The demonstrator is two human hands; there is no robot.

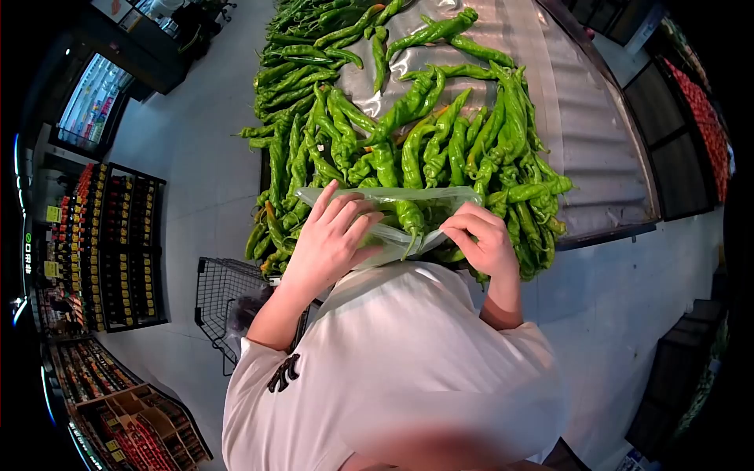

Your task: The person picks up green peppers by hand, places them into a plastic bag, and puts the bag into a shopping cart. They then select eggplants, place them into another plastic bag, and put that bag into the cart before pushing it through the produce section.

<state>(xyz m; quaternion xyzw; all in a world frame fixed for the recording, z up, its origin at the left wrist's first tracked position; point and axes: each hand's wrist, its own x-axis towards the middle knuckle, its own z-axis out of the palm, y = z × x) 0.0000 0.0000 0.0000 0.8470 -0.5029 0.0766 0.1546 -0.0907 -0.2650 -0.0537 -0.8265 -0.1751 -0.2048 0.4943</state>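
A clear plastic bag (459, 194) is stretched between my two hands in front of my chest, its mouth spread wide. My left hand (334, 235) grips the bag's left side, thumb beneath and fingers laid over the film. On the other side, my right hand (483, 237) pinches the bag's right edge between thumb and fingers. One long green pepper (408, 216) shows at the bag's mouth, its tip pointing toward me. Just beyond the bag lies a thick heap of long green peppers (345, 141), twisted and glossy.
The peppers rest on a display stand with a ridged grey surface (577, 141). A black wire shopping cart (224, 294) stands at my left, holding a bag of dark produce. Bottle shelves (129, 243) line the left side, and red produce (695, 118) sits at far right.
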